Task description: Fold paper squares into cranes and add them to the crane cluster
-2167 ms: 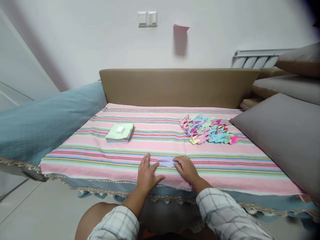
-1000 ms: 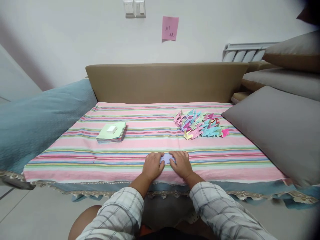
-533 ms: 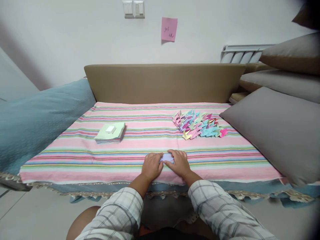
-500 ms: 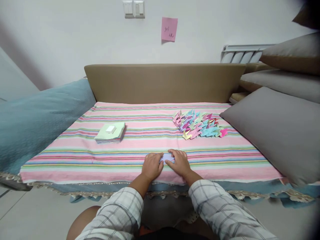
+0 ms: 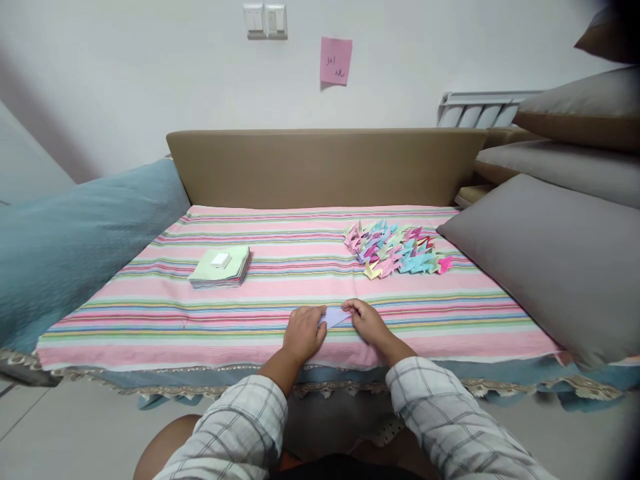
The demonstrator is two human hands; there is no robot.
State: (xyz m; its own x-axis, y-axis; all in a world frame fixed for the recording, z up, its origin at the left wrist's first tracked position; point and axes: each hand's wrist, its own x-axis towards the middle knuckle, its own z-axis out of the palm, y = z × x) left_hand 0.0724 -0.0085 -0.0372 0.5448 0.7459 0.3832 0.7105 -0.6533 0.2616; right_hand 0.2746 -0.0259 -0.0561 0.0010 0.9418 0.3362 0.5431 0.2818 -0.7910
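Here we go, near side: L hand [image 5: 301, 333] pinching left end of lilac paper [image 5: 335, 317], near-ctr on striped cloth [image 5: 270, 349]; R hand [image 5: 370, 323] curled at its right tip, can't tell if it's gripping. Farther: left, paper stack [image 5: 233, 269] w/ white block [image 5: 221, 260] atop; right, folded-paper pile [image 5: 400, 250]. Far wall: pink note [image 5: 335, 60].

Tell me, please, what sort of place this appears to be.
Probably a room in a home, perhaps a living room: what looks like a sofa has a brown backrest, a striped cover and piled gray cushions.
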